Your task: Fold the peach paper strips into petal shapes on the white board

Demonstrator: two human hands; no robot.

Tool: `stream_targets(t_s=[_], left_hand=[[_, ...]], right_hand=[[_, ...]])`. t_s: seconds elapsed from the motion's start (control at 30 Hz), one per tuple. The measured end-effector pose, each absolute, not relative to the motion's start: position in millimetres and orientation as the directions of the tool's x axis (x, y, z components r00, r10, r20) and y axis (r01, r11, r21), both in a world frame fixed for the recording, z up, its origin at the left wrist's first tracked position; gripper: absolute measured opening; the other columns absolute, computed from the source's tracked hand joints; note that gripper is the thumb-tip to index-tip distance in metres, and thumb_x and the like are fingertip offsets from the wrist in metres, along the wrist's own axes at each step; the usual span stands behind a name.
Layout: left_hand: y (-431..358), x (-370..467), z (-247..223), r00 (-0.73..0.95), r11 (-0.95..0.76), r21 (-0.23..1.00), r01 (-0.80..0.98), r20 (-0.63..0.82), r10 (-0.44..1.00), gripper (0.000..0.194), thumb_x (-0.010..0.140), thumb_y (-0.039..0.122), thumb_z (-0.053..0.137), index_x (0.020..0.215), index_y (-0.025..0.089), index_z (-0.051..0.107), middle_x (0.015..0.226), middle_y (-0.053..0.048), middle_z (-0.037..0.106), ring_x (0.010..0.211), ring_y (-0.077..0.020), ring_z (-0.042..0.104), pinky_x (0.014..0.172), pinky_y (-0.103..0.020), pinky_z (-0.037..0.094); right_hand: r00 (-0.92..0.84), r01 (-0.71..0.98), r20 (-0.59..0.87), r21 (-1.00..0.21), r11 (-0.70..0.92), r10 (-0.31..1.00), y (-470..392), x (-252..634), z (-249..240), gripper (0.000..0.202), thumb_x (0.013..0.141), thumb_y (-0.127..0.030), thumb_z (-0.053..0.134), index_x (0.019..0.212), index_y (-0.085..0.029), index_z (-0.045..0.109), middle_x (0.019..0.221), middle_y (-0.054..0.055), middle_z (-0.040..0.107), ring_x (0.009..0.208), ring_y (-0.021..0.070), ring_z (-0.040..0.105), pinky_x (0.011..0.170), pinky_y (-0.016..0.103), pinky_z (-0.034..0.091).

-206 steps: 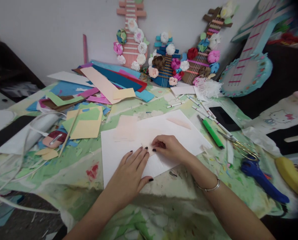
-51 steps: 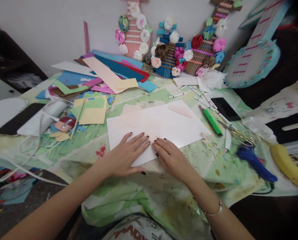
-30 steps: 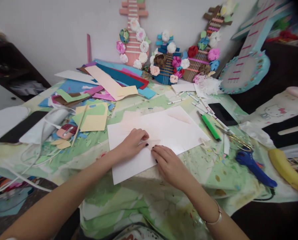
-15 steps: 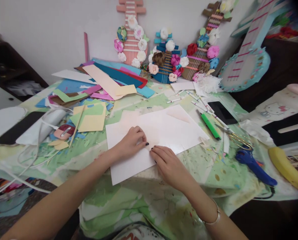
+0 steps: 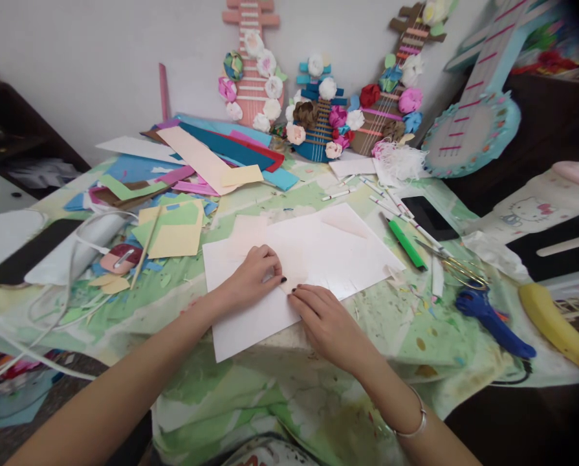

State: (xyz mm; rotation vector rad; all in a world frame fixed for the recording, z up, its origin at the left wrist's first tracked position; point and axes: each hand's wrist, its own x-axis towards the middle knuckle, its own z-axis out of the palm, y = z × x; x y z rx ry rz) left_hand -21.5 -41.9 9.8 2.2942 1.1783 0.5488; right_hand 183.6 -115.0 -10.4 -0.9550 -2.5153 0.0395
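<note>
A white sheet lies on the table in front of me. On it is a pale pink piece of paper, faint against the white. My left hand rests over the sheet, thumb and fingers pinched at the near edge of the pink paper. Close by on the right, my right hand has its fingers pressed together on the same edge, the fingertips almost meeting those of the left. The thumb of the right hand is hidden. Another pale pink paper strip lies on the sheet's far right part.
To the right lie a green marker, gold-handled scissors, a blue glue gun and a phone. Paper scraps and a white cable are on the left. Paper-flowered instrument models stand along the wall.
Both hands stay at the pink paper with hardly any movement. The whole view has shifted very slightly.
</note>
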Motion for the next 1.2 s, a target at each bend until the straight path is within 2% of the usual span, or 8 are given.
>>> stream_targets(t_s=[0.33, 0.57, 0.73, 0.9, 1.2], left_hand=[[-40.4, -22.0, 5.6, 0.533, -0.512, 0.589, 0.625, 0.156, 0.831, 0.002, 0.082, 0.017, 0.054, 0.081, 0.018, 0.052, 0.091, -0.003, 0.051, 0.091, -0.0197, 0.045, 0.083, -0.035, 0.039], [-46.2, -22.3, 10.1, 0.594, -0.558, 0.576, 0.597, 0.150, 0.790, 0.012, 0.078, 0.024, 0.060, 0.084, 0.019, 0.051, 0.098, -0.004, 0.050, 0.095, -0.0218, 0.044, 0.087, -0.037, 0.039], [-44.2, -19.4, 8.1, 0.574, -0.549, 0.542, 0.636, 0.143, 0.806, 0.017, 0.074, 0.023, 0.061, 0.085, 0.019, 0.048, 0.097, -0.004, 0.049, 0.093, -0.0223, 0.043, 0.085, -0.037, 0.038], [-38.3, -21.8, 7.2, 0.589, -0.527, 0.570, 0.630, 0.090, 0.803, 0.016, 0.074, 0.018, 0.057, 0.086, 0.019, 0.047, 0.095, -0.004, 0.048, 0.092, -0.0217, 0.042, 0.085, -0.037, 0.038], [-37.7, -27.1, 6.9, 0.581, -0.508, 0.625, 0.593, 0.105, 0.807, 0.020, 0.072, 0.007, 0.047, 0.087, 0.020, 0.047, 0.094, -0.003, 0.050, 0.091, -0.0207, 0.043, 0.084, -0.036, 0.038]], right_hand=[[-0.678, 0.633, 0.355, -0.161, 0.757, 0.643, -115.3, 183.6, -9.2, 0.035, 0.089, -0.006, 0.040, 0.122, -0.004, 0.053, 0.122, 0.016, 0.057, 0.119, 0.0267, 0.044, 0.101, 0.044, 0.041], [-0.674, 0.632, 0.361, -0.170, 0.756, 0.644, -114.6, 182.9, -8.0, 0.036, 0.089, -0.007, 0.039, 0.122, -0.005, 0.053, 0.121, 0.016, 0.057, 0.118, 0.0261, 0.045, 0.101, 0.044, 0.041], [-0.670, 0.628, 0.370, -0.181, 0.757, 0.644, -114.5, 182.4, -7.5, 0.036, 0.087, -0.007, 0.042, 0.122, -0.007, 0.053, 0.119, 0.016, 0.058, 0.118, 0.0256, 0.046, 0.100, 0.044, 0.042], [-0.674, 0.632, 0.362, -0.171, 0.756, 0.645, -114.2, 182.9, -8.0, 0.036, 0.087, -0.007, 0.042, 0.121, -0.007, 0.053, 0.120, 0.016, 0.058, 0.118, 0.0259, 0.045, 0.099, 0.044, 0.041], [-0.675, 0.637, 0.347, -0.171, 0.752, 0.651, -115.1, 182.7, -8.3, 0.035, 0.088, -0.007, 0.042, 0.122, -0.007, 0.052, 0.121, 0.015, 0.058, 0.119, 0.0257, 0.045, 0.100, 0.044, 0.040]])
